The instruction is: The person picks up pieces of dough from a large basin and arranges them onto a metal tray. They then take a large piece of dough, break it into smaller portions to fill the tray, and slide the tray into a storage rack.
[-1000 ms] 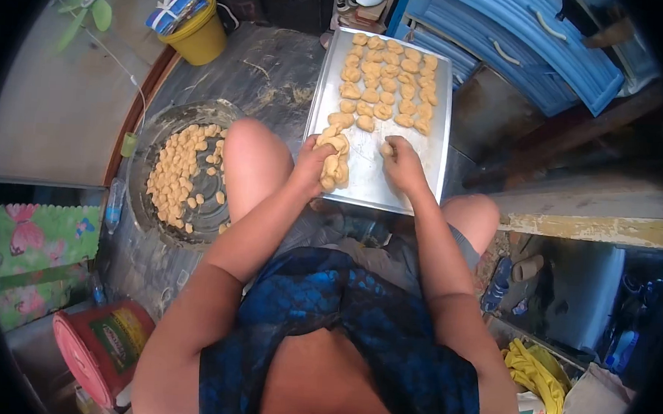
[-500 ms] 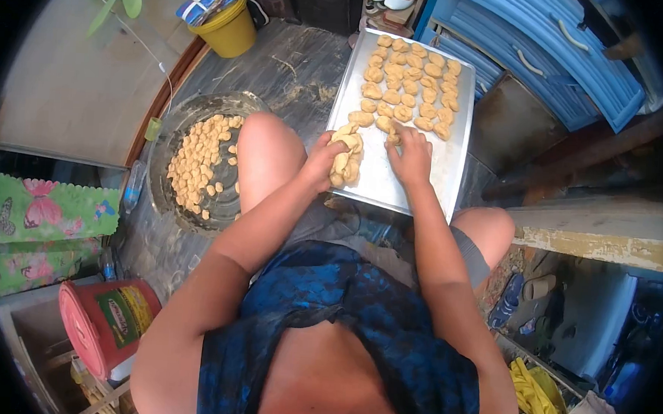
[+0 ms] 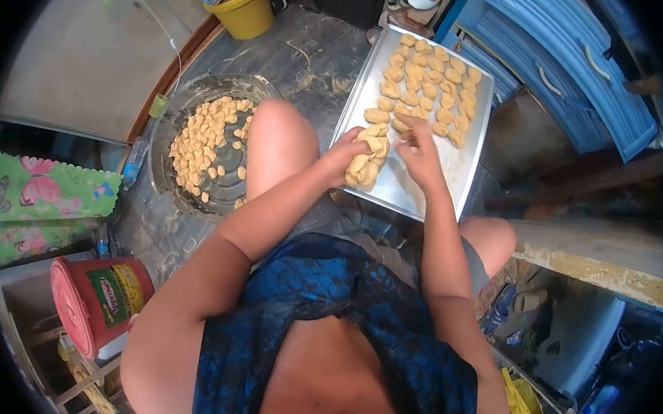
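My left hand [image 3: 343, 157] is closed around a lump of yellowish dough [image 3: 368, 158], which looks like several pieces stuck together, at the near left part of a metal baking tray [image 3: 407, 190]. My right hand [image 3: 422, 153] hovers over the tray beside that lump. Its thumb and index finger are apart, near a small dough piece [image 3: 400, 126] partly covered by the fingers. Rows of shaped dough pieces [image 3: 430, 90] cover the far part of the tray. The tray rests in front of my lap, between my knees.
A wide round basin [image 3: 161, 175] with many small dough pieces [image 3: 200, 136] stands on the floor, left of my knee. Beyond it is a yellow bucket [image 3: 244, 16]. A red lidded bucket [image 3: 109, 300] stands near left; blue drawers [image 3: 549, 61] rise at far right.
My right hand has drawn back a little from the dough piece it was touching, and its fingers have parted. The left hand still holds the dough lump. The whole view has shifted slightly.
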A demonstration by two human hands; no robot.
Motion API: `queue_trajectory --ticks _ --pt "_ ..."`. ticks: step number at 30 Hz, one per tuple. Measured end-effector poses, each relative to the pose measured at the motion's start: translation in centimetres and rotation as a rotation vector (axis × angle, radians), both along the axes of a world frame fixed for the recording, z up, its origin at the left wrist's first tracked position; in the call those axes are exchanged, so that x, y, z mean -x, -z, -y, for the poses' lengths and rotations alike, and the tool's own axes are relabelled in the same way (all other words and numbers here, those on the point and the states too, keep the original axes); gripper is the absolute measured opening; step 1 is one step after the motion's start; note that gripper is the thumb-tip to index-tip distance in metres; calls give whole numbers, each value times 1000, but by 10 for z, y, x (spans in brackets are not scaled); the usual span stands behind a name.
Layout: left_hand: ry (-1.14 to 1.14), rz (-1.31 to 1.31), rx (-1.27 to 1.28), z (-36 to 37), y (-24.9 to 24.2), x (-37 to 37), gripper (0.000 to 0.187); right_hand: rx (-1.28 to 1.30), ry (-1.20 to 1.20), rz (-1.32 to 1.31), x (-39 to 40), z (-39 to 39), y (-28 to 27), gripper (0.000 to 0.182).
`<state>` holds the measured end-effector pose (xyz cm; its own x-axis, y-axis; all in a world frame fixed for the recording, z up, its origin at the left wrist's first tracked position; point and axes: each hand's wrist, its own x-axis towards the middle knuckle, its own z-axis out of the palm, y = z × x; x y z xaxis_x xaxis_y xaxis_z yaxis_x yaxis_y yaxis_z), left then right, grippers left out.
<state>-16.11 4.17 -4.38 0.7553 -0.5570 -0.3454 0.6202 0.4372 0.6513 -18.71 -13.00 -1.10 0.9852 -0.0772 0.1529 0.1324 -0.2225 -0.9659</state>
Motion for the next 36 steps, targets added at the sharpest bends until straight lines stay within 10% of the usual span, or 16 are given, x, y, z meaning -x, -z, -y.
queue_trajectory --ticks 5,9,13,16,24,27,29,33,36 --pt "107 52 -18 3 5 3 39 130 -126 -158 -5 7 5 26" --pt "99 69 -105 5 3 4 41 -248 189 -85 0 35 1 16" --pt "60 66 -123 3 7 2 40 73 362 -134 5 66 11 12" --pt "67 73 -131 4 6 2 40 786 429 -110 7 60 33 14" --pt "94 51 -69 2 3 1 36 982 277 48 14 54 43 26" --pt "105 12 -14 3 6 2 34 717 302 181 22 31 1 33" --pt "138 51 -4 2 4 5 31 153 -111 -46 28 8 -25 33" --pt "168 61 7 2 8 5 31 630 -256 236 20 0 -11 35" --pt "188 -26 189 0 6 2 30 -41 -41 -184 14 10 10 28"
